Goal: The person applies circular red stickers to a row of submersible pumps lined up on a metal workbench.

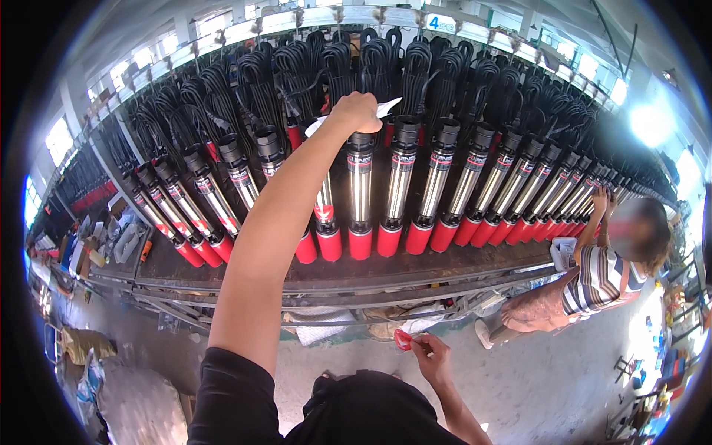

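My left hand [359, 111] is closed around a white sheet or cloth [389, 107] just above the black top of a steel submersible pump [360, 183]. Between the thumb and fingers of my right hand [431, 353], low in front of me, is a red sticker or label [403, 340]. Upright pumps with steel bodies and red bases stand in a long row. A red mark shows on the pump [324, 213] partly behind my left forearm, and on several pumps to the left; the body of the one under my hand shows no such mark.
Black coiled cables [375, 61] hang behind the pumps. The dark metal bench [356, 278] runs across the view. A co-worker in a striped top [595, 278] reaches to the row at the right, near a white plastic basket [563, 253]. An orange tool or bottle [146, 251] lies at the left.
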Tool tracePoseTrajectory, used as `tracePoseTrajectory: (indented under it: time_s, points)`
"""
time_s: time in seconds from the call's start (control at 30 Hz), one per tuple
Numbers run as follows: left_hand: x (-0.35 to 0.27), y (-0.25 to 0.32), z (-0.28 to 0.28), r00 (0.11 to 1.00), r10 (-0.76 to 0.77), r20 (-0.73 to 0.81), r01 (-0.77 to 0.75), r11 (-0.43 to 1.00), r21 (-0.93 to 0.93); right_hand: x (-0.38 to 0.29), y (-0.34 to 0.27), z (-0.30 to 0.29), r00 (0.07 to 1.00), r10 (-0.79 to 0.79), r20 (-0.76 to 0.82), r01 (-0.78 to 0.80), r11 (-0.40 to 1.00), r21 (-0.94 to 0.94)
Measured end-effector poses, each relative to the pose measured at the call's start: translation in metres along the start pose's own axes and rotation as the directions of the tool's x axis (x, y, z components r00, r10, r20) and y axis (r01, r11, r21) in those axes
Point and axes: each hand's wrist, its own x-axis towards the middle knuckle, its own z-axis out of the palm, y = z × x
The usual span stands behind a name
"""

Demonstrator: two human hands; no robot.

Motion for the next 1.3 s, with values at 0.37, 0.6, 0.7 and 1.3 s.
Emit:
tracePoseTrajectory:
  time_s: [0.37, 0.6, 0.7, 1.3]
  points:
    - [0.008, 0.0, 0.008, 0.998, -0.03, -0.056, 0.031, 0.999, 0.013, -0.01, 0.003, 0.004, 1.0, -0.009, 0.018, 0.009, 1.0, -0.015]
    - [0.015, -0.002, 0.007, 0.999, -0.035, 0.027, 0.034, 0.999, 0.03, -0.023, 0.009, 0.003, 0.998, 0.064, -0.008, -0.064, 0.997, -0.033]
    - [0.011, 0.0, 0.009, 0.997, -0.081, -0.002, 0.081, 0.997, 0.006, -0.022, 0.009, 0.002, 0.997, 0.078, -0.008, -0.078, 0.996, -0.035]
    - [0.01, -0.001, 0.005, 0.997, -0.069, 0.043, 0.069, 0.998, 0.006, -0.033, 0.009, 0.006, 0.998, 0.06, 0.012, -0.059, 0.997, -0.052]
